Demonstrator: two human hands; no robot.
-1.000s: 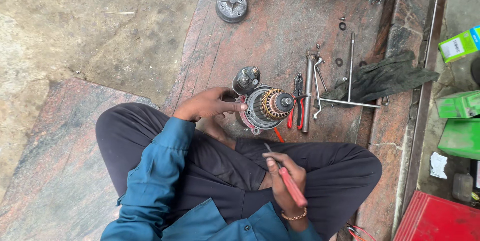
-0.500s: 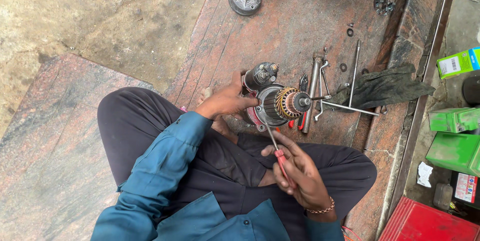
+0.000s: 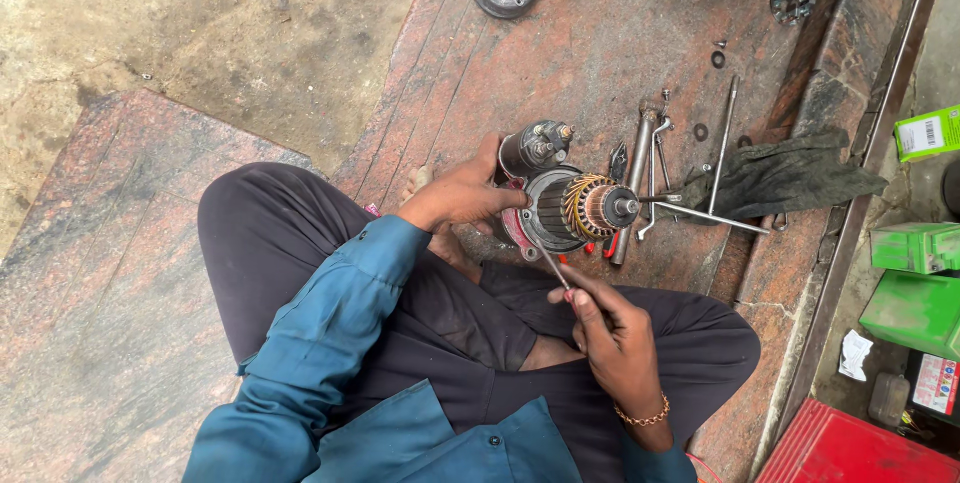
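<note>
Left grip steadies starter motor, shaft pointing right.

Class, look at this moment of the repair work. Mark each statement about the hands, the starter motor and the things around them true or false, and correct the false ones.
1. The left hand grips the starter motor. True.
2. The right hand is empty. False: it holds a screwdriver.
3. A dark rag lies beside the tools. True.
4. The red box sits on the person's lap. False: it is on the floor at lower right.

Teal sleeves — dark trousers — bracelet
</note>
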